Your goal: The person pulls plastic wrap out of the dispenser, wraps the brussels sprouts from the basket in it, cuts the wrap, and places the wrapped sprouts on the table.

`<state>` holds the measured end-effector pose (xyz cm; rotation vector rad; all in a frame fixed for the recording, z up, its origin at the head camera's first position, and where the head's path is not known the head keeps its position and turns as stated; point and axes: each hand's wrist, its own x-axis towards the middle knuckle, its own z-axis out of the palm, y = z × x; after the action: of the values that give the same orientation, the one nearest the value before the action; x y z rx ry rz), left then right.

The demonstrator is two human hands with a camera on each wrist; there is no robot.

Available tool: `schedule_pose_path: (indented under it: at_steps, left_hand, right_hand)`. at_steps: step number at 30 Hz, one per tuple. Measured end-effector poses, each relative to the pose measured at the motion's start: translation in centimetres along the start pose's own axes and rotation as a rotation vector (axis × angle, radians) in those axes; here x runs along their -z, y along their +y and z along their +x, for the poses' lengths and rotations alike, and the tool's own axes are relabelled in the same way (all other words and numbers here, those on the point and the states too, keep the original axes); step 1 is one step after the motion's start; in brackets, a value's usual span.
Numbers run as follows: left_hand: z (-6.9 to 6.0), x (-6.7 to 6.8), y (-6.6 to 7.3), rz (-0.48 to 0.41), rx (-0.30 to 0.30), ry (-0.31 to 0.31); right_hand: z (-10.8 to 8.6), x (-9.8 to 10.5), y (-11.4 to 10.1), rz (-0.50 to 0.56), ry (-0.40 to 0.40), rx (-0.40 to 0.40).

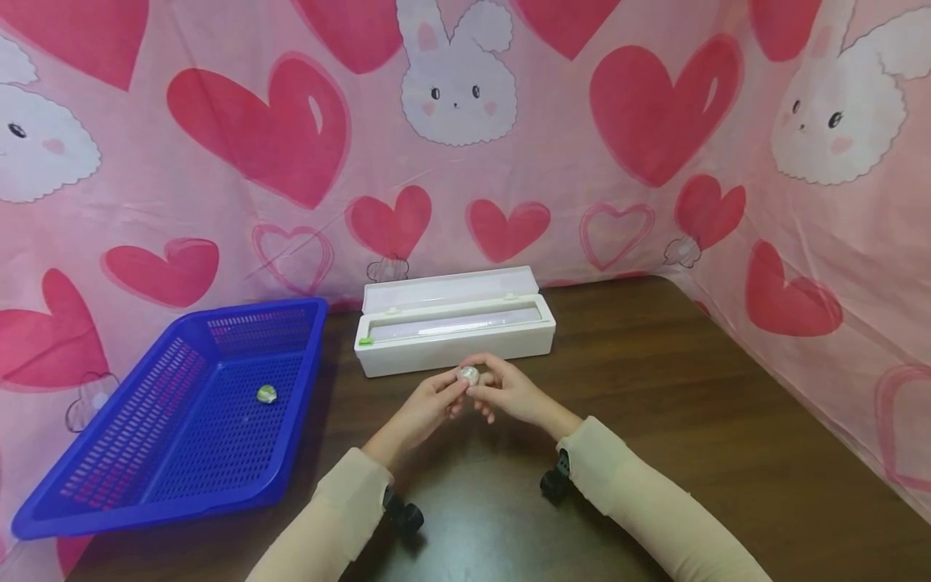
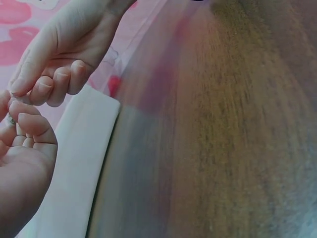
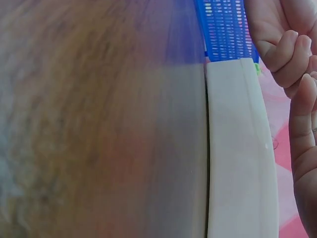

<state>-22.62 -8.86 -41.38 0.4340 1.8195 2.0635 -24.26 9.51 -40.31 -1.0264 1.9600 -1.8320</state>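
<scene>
Between the fingertips of both hands is a small round whitish thing (image 1: 469, 376) with a shiny surface; its exact kind is too small to tell. My left hand (image 1: 427, 406) pinches it from the left. From the other side, my right hand (image 1: 518, 394) holds it with thumb and fingers. In the left wrist view the fingers of both hands (image 2: 59, 82) meet and cover most of it. Just behind the hands stands a long white cling film box (image 1: 458, 352), its lid (image 1: 451, 291) raised and clear film visible inside.
A blue plastic basket (image 1: 301, 404) with slotted walls stands at the left, holding one small green, shiny round thing (image 1: 267, 394). The dark wooden table (image 1: 655, 388) extends to the right. A pink heart-patterned cloth (image 1: 567, 162) hangs behind and along the right side.
</scene>
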Motion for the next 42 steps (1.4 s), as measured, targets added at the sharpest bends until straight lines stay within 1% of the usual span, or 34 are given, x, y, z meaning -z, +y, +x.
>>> schedule_pose_path:
  at_steps: [3,5,11,14,17,21,24,29,34,37,42]
  left_hand:
    - [0.1,0.0,0.2,-0.010,-0.008,-0.012]
    - [0.1,0.1,0.3,-0.011,-0.012,-0.007]
    - [0.0,0.3,0.8,0.034,-0.032,0.044]
    - [0.1,0.5,0.9,0.045,-0.045,0.081]
    - [0.2,0.7,1.1,0.048,-0.054,0.134]
    - [0.2,0.9,1.5,0.074,-0.052,0.213]
    - [0.3,1.2,1.9,0.108,-0.063,0.257]
    - [0.7,1.9,2.2,0.138,-0.078,0.316]
    - [1.2,2.5,2.7,0.211,-0.097,0.391]
    - [1.3,2.7,2.8,0.215,-0.105,0.435]
    - [1.4,3.0,2.8,0.210,-0.109,0.472]
  right_hand:
    - [0.2,0.4,1.0,-0.007,0.017,0.002]
    - [0.3,0.6,1.3,-0.012,0.030,0.003]
    - [0.2,1.2,1.1,-0.047,0.047,0.008]
    - [0.2,1.4,0.9,-0.054,0.059,-0.013]
    - [0.2,1.7,0.8,-0.050,0.069,-0.039]
    - [-0.1,1.7,-0.9,-0.048,0.076,-0.074]
    - [-0.4,1.9,-2.2,-0.061,0.084,-0.093]
    - [-0.6,2.8,-2.3,-0.089,0.106,-0.108]
    - [-0.9,3.8,-2.2,-0.110,0.137,-0.111]
    - [-1.1,4.4,-2.1,-0.124,0.145,-0.106]
    - [-1.5,5.5,-1.8,-0.167,0.158,-0.093]
